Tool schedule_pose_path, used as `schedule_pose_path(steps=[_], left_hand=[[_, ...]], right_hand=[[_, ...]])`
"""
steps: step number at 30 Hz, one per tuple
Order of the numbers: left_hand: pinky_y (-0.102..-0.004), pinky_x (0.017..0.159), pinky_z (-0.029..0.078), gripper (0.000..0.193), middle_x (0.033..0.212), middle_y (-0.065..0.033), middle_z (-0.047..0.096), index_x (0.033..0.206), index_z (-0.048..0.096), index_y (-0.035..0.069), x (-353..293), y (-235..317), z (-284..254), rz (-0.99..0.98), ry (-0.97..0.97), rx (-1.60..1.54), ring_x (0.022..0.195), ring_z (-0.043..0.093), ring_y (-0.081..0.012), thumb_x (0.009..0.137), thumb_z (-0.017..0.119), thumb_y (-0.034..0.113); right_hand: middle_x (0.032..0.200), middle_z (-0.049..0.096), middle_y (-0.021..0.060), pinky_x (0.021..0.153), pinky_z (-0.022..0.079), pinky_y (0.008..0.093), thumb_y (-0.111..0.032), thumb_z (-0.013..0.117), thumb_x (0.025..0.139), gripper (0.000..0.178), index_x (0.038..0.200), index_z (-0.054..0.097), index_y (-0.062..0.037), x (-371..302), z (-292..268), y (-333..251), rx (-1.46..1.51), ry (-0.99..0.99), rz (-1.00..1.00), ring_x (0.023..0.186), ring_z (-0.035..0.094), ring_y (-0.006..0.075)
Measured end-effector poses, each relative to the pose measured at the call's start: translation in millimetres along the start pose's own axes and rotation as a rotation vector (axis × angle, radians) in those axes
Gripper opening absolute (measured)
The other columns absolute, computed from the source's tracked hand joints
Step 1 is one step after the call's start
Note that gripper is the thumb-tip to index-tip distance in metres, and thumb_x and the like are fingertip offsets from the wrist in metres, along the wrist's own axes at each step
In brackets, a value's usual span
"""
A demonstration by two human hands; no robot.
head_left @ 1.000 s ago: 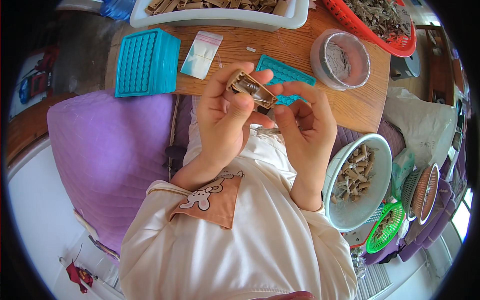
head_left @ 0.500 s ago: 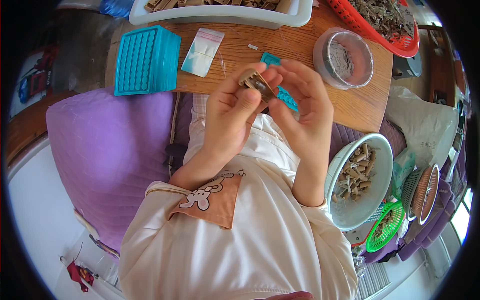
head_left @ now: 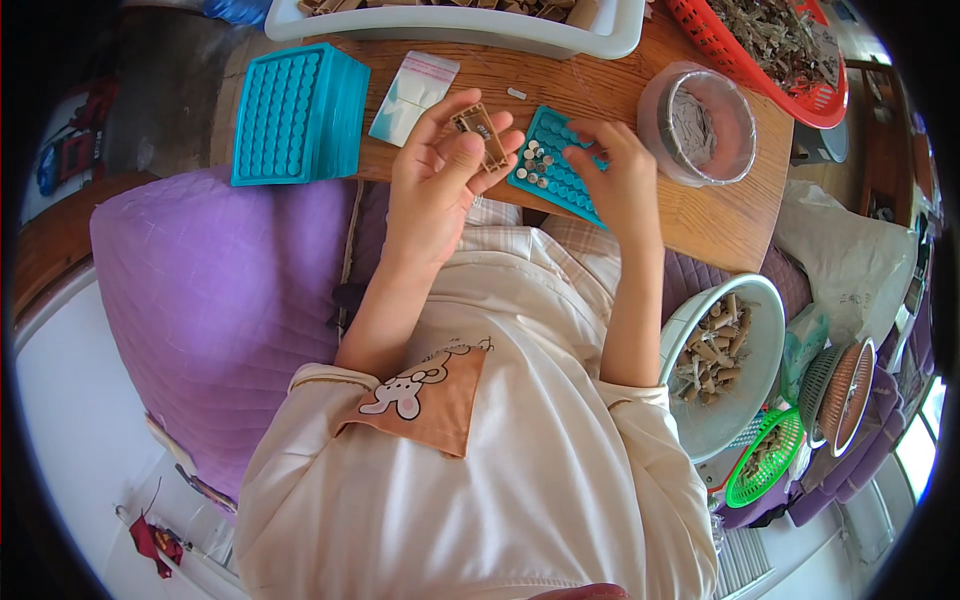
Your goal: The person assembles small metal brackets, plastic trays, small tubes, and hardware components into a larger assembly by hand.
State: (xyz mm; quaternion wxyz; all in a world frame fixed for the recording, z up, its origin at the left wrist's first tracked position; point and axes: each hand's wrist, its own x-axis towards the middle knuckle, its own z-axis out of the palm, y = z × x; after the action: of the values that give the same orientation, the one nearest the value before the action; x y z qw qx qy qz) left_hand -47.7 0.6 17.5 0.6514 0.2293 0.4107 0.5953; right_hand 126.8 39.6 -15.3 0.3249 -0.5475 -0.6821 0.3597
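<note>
My left hand (head_left: 440, 170) is closed around a small brown plastic casing (head_left: 480, 137), its hollow inner side facing up between thumb and fingers. A teal tray (head_left: 562, 190) with rows of round pockets lies on the table just right of it. Several small silver discs (head_left: 536, 165) rest together on the tray's left part. Over the tray's far right side hovers my right hand (head_left: 622, 170), fingers bent, with a gap between thumb and forefinger. Nothing can be seen between them.
A stack of teal trays (head_left: 300, 115) stands left beside a clear packet (head_left: 415, 95). At the far edge sits a white bin (head_left: 455, 40) of brown parts. A lined round tub (head_left: 655, 125) and red basket (head_left: 690, 25) are right; a pale basin (head_left: 760, 400) of brown pieces stands lower right.
My hands have parted. The left keeps the brown casing and has tilted it open-side up; the right has let go of it and moved right over the teal tray, uncovering the silver discs.
</note>
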Motion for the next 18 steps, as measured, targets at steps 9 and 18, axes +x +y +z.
schedule_pose_path(steps=[9, 18], left_hand=[[-0.0305, 0.073, 0.05, 0.037, 0.101, -0.0146, 0.054, 0.113, 0.042, 0.003, 3, -2, -11, -0.12, -0.041, -0.027, 0.09, 0.057, -0.0224, 0.08, 0.055, 0.013], [-0.0248, 0.068, 0.051, 0.037, 0.088, -0.0084, 0.057, 0.113, 0.043, 0.0, -3, -3, -9, -0.184, -0.152, 0.149, 0.083, 0.059, -0.0162, 0.079, 0.055, 0.011]], right_hand=[[0.08, 0.054, 0.0075, 0.06, 0.044, 0.0302, -0.006, 0.062, 0.067, 0.009, 0.076, 0.059, -0.0054, -15, 34, 16, -0.377, 0.071, -0.131, 0.073, 0.054, 0.0224], [0.085, 0.053, 0.0079, 0.06, 0.045, 0.0275, 0.004, 0.064, 0.061, 0.019, 0.077, 0.061, -0.0049, -19, 35, -49, 0.099, 0.37, -0.341, 0.071, 0.053, 0.0194]])
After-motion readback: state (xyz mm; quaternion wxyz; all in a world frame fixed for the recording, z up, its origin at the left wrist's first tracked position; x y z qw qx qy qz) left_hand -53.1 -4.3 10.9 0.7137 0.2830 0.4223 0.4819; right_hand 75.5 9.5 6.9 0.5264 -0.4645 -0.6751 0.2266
